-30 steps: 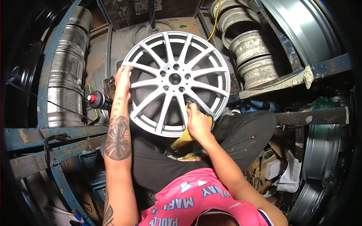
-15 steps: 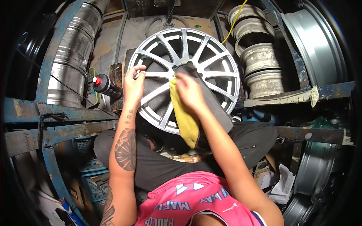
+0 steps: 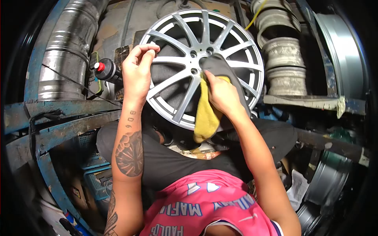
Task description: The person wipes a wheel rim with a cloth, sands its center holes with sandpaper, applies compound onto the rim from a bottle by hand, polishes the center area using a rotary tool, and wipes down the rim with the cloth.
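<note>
A silver multi-spoke alloy wheel point(image 3: 205, 33) lies face up in front of me. My right hand point(image 3: 225, 95) grips a yellow and grey cloth point(image 3: 207, 122), pressing its grey part on the wheel near the centre hub and bolt holes. The cloth's yellow end hangs down over the lower spokes. My left hand point(image 3: 138, 72) is over the wheel's left edge, fingers curled and thumb close to the fingertips. What those fingers hold, if anything, cannot be made out.
A black bottle with a red cap point(image 3: 106, 70) stands left of the wheel. Stacked metal rims point(image 3: 284, 59) are at the right, and metal cylinders point(image 3: 65, 59) line the left. Blue metal frame bars point(image 3: 75, 108) run along both sides. Blue baskets point(image 3: 98, 183) sit lower left.
The wheel appears higher and further right in view. My right hand and the cloth have shifted to the lower right across the hub, uncovering bolt holes. My left hand's fingers sit higher, above the left spoke.
</note>
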### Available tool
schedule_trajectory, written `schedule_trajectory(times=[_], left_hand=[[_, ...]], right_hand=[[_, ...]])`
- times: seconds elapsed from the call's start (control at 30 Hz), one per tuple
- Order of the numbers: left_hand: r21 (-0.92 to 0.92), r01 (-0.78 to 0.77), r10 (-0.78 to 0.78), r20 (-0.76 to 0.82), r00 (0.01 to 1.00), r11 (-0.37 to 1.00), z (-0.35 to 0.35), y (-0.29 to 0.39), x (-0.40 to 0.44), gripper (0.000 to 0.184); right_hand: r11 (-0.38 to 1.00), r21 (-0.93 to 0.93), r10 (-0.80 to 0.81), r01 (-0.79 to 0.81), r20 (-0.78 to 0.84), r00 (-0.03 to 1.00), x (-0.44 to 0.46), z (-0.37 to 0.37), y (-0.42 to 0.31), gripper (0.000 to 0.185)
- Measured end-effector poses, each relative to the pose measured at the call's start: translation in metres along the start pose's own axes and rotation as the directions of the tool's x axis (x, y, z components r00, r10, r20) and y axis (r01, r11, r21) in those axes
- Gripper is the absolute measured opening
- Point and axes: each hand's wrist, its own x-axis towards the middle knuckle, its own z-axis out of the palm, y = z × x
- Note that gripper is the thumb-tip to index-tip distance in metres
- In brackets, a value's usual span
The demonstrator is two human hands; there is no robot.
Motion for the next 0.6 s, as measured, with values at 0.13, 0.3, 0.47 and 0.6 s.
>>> schedule_trajectory(times=[0.13, 0.3, 0.47, 0.6], left_hand=[[-0.205, 0.113, -0.128, -0.062, 0.990, 0.972, 0.002, -0.003, 0.000, 0.017], [-0.184, 0.065, -0.077, -0.058, 0.995, 0.981, -0.007, -0.003, -0.005, 0.018], [-0.231, 0.123, -0.143, -0.071, 0.987, 0.965, -0.010, -0.004, -0.010, 0.019], [-0.091, 0.063, -0.063, 0.007, 0.998, 0.994, -0.007, -0.005, -0.019, 0.018]], right_hand=[[0.989, 0.083, -0.113, 0.123, -0.118, 0.987, 0.014, 0.030, -0.008, 0.051], [0.986, 0.096, -0.113, 0.134, -0.195, 0.974, -0.025, 0.022, 0.008, 0.051], [0.997, 0.018, -0.076, 0.080, -0.181, 0.981, -0.063, 0.042, -0.039, 0.059], [0.979, 0.031, 0.167, -0.200, 0.432, 0.886, -0.075, 0.013, -0.044, 0.055]])
